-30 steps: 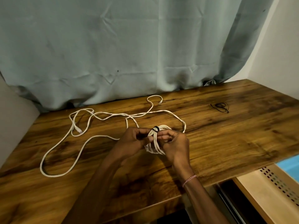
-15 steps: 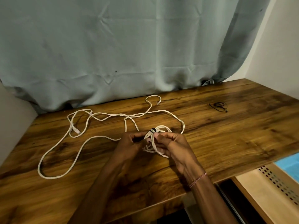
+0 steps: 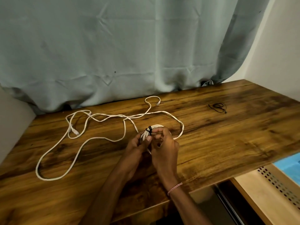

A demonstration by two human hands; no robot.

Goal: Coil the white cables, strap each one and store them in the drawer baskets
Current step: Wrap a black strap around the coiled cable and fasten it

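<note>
A small coil of white cable (image 3: 156,127) sits between my two hands at the middle of the wooden table (image 3: 227,143). A black strap (image 3: 149,130) wraps one side of the coil. My left hand (image 3: 138,144) pinches the coil just below the strap. My right hand (image 3: 164,143) holds the coil's other side, fingertips at the strap. A second, long white cable (image 3: 81,150) lies loose across the left half of the table, its plug ends near the back.
Another black strap (image 3: 218,107) lies at the back right of the table. A grey-green curtain (image 3: 129,54) hangs behind. Below the table's right front edge is an open drawer with a perforated beige basket (image 3: 272,192) and something blue (image 3: 290,166).
Both hands keep working the strap on the coil, shifting slightly; the coil has turned a little in my grip. The loose cable has not moved.
</note>
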